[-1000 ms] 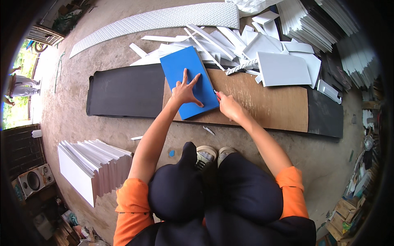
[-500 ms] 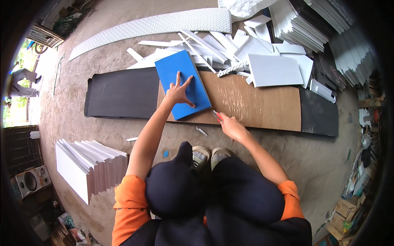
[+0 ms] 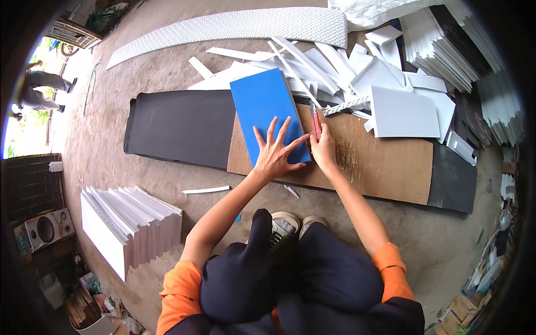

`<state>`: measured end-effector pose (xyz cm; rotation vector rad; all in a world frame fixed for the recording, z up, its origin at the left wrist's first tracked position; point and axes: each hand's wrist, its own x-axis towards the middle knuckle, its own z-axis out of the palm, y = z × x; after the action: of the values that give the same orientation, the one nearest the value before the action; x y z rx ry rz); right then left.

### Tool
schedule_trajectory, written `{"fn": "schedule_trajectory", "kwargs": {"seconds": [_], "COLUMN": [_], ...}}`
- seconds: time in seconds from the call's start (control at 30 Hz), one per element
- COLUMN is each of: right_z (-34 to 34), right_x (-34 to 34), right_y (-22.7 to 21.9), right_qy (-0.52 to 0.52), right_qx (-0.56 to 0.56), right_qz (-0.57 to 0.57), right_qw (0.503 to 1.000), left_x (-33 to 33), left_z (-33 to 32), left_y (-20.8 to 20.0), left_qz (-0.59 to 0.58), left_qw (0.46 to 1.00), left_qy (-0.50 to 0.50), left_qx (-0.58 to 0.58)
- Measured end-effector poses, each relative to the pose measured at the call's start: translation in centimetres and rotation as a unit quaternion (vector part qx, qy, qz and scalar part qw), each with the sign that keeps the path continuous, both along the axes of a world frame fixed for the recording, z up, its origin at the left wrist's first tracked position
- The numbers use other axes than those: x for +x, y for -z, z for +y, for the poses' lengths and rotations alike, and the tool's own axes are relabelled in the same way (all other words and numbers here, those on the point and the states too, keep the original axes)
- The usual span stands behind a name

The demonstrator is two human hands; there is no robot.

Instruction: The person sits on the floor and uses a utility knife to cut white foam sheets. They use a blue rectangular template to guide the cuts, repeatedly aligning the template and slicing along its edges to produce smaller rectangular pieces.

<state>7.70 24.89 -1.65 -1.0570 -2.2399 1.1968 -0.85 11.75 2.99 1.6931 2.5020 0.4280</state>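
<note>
A blue rectangular sheet (image 3: 262, 95) lies on a brown board (image 3: 379, 167), slightly tilted, its far end reaching over white scraps. My left hand (image 3: 274, 153) rests on its near part with the fingers spread, pressing down. In my right hand (image 3: 324, 148) is a red utility knife (image 3: 316, 125), held along the sheet's right edge with its tip pointing away from me. Whether the blade touches the sheet I cannot tell. The brown board sits on a long black padded mat (image 3: 178, 123).
White offcut strips and pieces (image 3: 312, 61) are heaped beyond the board. A white panel (image 3: 405, 111) lies on its right part. A stack of white sheets (image 3: 145, 223) stands at left, and more stacks (image 3: 435, 50) at far right. A long textured white strip (image 3: 240, 30) lies behind. A person (image 3: 44, 89) is at far left.
My right hand has moved the knife away from me to the sheet's right edge, tip now pointing forward. My left hand has shifted to the sheet's near end. The view has turned slightly.
</note>
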Motion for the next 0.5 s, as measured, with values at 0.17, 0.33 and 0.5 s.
{"fn": "schedule_trajectory", "kwargs": {"seconds": [0.17, 0.33, 0.5], "right_z": [0.0, 0.1, 0.1], "right_x": [-1.2, -1.7, -1.9], "right_y": [-0.4, -0.6, -0.2], "right_qy": [-0.005, 0.001, -0.015], "right_qx": [-0.017, -0.042, -0.021], "right_qz": [0.011, -0.013, -0.030], "right_qw": [1.000, 0.999, 0.999], "left_x": [-0.2, -0.3, -0.9], "left_z": [-0.1, -0.1, -0.8], "left_y": [0.9, 1.1, 0.9], "left_qz": [-0.017, -0.023, -0.019], "left_qw": [1.000, 1.000, 1.000], "left_qy": [-0.012, -0.016, -0.001], "left_qx": [0.000, 0.011, 0.016]}}
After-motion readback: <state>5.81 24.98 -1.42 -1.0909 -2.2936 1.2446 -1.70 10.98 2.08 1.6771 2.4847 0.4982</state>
